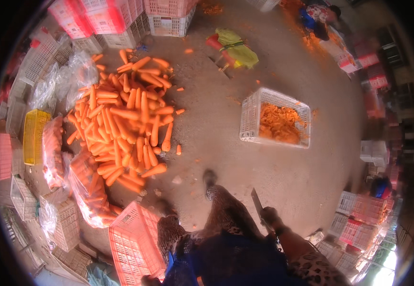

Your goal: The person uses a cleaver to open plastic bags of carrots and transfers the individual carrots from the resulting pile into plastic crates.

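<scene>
My right hand [272,217] is closed around a knife [256,200], its blade pointing forward and away from my body. At the lower edge of the view, my left hand [151,281] grips the near rim of a pink plastic crate [131,243]. That crate is tilted beside my leg, and its visible inside holds nothing. Ahead to the left, a large heap of carrots [121,121] lies on the floor. A white plastic crate [250,134] to the right of the heap contains orange peelings [280,123].
Clear plastic bags of carrots [87,189] lie left of the heap, near a yellow crate [34,137]. Stacked crates [171,21] stand behind. A stool-like object with a green cover [237,48] sits ahead. Another person [316,18] is at the far right.
</scene>
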Motion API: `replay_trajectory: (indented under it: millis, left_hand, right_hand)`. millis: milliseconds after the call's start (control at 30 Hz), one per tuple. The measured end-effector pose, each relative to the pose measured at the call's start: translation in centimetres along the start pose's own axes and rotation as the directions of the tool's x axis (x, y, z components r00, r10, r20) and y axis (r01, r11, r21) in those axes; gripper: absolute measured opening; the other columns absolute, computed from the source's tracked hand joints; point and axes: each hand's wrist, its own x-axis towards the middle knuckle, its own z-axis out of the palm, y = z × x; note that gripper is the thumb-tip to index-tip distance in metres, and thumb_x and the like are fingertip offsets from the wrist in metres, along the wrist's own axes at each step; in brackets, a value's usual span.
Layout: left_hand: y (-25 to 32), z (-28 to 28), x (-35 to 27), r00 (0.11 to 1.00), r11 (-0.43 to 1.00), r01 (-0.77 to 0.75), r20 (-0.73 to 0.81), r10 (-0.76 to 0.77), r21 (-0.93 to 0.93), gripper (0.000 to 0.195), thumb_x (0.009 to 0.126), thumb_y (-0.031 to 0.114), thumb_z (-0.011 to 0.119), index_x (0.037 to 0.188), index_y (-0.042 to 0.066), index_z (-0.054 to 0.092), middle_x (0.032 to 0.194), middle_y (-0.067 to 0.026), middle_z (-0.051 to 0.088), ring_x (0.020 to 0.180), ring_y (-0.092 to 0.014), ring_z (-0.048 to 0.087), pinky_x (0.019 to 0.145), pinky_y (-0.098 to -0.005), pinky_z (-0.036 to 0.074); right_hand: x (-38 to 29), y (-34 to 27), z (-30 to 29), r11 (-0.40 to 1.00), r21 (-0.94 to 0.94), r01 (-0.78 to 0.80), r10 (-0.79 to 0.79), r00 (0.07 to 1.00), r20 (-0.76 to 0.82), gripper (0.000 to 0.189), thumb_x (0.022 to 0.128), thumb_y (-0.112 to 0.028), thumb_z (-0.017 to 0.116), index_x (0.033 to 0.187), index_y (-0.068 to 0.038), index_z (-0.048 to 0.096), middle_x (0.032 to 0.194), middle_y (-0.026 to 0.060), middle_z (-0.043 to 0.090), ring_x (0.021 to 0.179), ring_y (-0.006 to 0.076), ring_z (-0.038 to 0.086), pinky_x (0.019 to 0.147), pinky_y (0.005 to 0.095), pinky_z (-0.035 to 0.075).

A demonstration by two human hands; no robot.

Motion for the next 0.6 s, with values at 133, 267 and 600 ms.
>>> replay_trajectory:
  millis: [133, 267, 600]
  left_hand:
    - [4.0, -0.5, 0.4, 0.992, 0.993, -0.053, 0.119, 0.040, 0.109, 0.014, 0.073, 0.021, 0.064, 0.079, 0.009, 0.062, 0.064, -0.0101, 0.061, 0.061, -0.027, 0.062, 0.056, -0.0363, 0.050]
    - [8.1, 0.8, 1.0, 0.977, 0.979, -0.122, 0.195, 0.089, 0.164, 0.016, 0.075, 0.025, 0.063, 0.078, 0.009, 0.064, 0.064, -0.0094, 0.062, 0.062, -0.025, 0.063, 0.056, -0.0360, 0.051]
    - [20.7, 9.2, 3.2, 0.964, 0.999, -0.027, 0.265, 0.033, -0.028, 0.025, 0.079, 0.036, 0.059, 0.079, 0.011, 0.066, 0.067, -0.0084, 0.063, 0.067, -0.024, 0.063, 0.059, -0.0369, 0.051]
  right_hand:
    - [3.2, 1.4, -4.8, 0.994, 0.111, -0.006, 0.011, 0.999, -0.041, 0.022, 0.080, -0.018, 0.051, 0.071, 0.000, 0.061, 0.056, 0.0128, 0.060, 0.049, 0.0229, 0.064, 0.045, 0.0354, 0.051]
    - [5.1, -1.6, -9.0, 0.990, 0.139, -0.005, 0.016, 0.996, -0.083, 0.023, 0.080, -0.020, 0.053, 0.071, 0.000, 0.060, 0.055, 0.0116, 0.058, 0.048, 0.0225, 0.062, 0.043, 0.0349, 0.049]
    - [13.7, -11.6, -16.4, 0.761, -0.568, 0.312, -0.340, 0.938, 0.059, 0.027, 0.064, -0.015, 0.072, 0.085, -0.003, 0.061, 0.076, 0.0144, 0.065, 0.076, 0.0267, 0.066, 0.066, 0.0360, 0.053]
